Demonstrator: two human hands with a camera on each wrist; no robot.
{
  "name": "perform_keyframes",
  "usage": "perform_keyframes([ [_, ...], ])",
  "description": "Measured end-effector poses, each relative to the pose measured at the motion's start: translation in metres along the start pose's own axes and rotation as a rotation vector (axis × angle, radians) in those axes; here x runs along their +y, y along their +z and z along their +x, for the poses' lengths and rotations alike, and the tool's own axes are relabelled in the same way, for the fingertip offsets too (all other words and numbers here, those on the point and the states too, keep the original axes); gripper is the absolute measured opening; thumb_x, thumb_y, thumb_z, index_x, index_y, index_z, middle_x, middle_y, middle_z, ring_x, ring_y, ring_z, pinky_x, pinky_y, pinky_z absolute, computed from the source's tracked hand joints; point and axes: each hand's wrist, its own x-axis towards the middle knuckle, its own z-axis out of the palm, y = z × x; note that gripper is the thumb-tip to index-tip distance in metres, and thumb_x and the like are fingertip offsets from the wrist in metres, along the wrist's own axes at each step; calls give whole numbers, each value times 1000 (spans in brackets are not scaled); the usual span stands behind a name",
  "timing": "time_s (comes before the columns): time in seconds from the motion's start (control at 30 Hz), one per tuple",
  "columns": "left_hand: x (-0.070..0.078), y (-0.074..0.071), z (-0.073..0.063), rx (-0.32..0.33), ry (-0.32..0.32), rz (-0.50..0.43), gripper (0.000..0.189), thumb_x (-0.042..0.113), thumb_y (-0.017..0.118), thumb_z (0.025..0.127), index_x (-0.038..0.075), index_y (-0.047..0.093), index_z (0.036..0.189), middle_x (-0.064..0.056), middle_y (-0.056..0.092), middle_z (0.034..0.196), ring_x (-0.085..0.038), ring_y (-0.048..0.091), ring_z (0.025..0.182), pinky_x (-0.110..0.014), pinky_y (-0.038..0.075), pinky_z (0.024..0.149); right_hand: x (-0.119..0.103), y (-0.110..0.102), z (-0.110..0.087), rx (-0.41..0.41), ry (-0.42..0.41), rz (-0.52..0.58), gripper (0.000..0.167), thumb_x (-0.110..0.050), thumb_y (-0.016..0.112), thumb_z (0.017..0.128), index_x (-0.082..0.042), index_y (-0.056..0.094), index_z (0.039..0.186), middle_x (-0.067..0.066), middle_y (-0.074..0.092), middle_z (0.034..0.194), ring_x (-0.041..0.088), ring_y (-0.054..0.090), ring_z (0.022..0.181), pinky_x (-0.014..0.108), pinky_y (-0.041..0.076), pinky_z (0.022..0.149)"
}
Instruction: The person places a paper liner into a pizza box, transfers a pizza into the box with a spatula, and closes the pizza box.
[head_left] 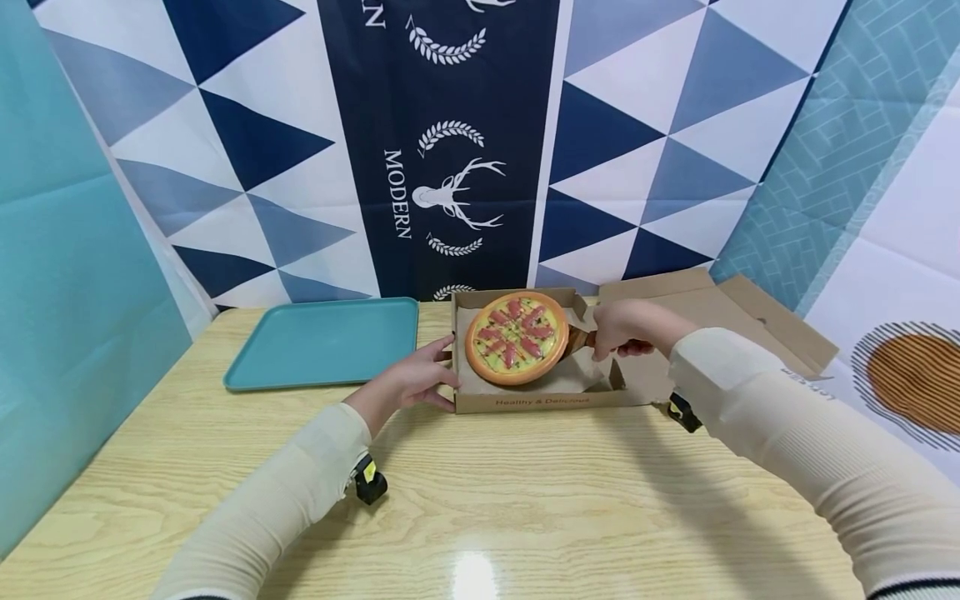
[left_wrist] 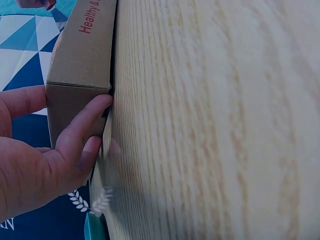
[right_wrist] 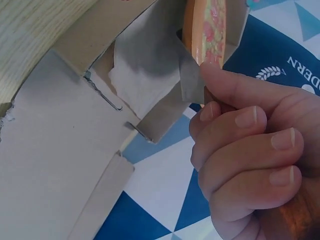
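A round pizza point(head_left: 517, 337) with pinkish strips on top sits tilted inside the open cardboard box point(head_left: 525, 402). My right hand point(head_left: 626, 325) grips the wooden handle point(right_wrist: 290, 217) of a pizza server, fingers curled round it and thumb along the top. Its grey metal blade point(right_wrist: 191, 75) reaches under the pizza's right edge; the rest of the blade is hidden. At the box's left end, my left hand point(head_left: 412, 379) spreads its fingers against the outer side wall. In the left wrist view, one finger point(left_wrist: 82, 120) lies extended toward the box's bottom corner.
A teal rectangular tray point(head_left: 322, 343) lies left of the box on the wooden table point(head_left: 480, 492). The box lid point(head_left: 720, 307) is folded out to the right, beneath my right arm. A patterned cloth point(head_left: 450, 100) hangs right behind the table.
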Motion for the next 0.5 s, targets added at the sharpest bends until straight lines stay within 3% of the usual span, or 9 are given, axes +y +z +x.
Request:
perform_keyframes([
  [0.27, 2, 2, -1, 8, -5, 2, 90, -11, 52, 90, 21, 3, 159, -16, 10, 161, -39, 56, 119, -46, 59, 71, -5, -1, -3, 29, 9, -24, 15, -13, 66, 91, -4, 55, 88, -2, 41, 56, 9, 37, 46, 20, 32, 44],
  [0.5, 2, 3, -1, 13, -6, -4, 89, -11, 52, 90, 21, 4, 159, -16, 10, 161, -41, 51, 123, -47, 59, 72, -13, -13, -6, 30, 21, -143, 15, -15, 68, 88, -9, 57, 79, -4, 42, 53, 8, 37, 44, 18, 32, 43],
])
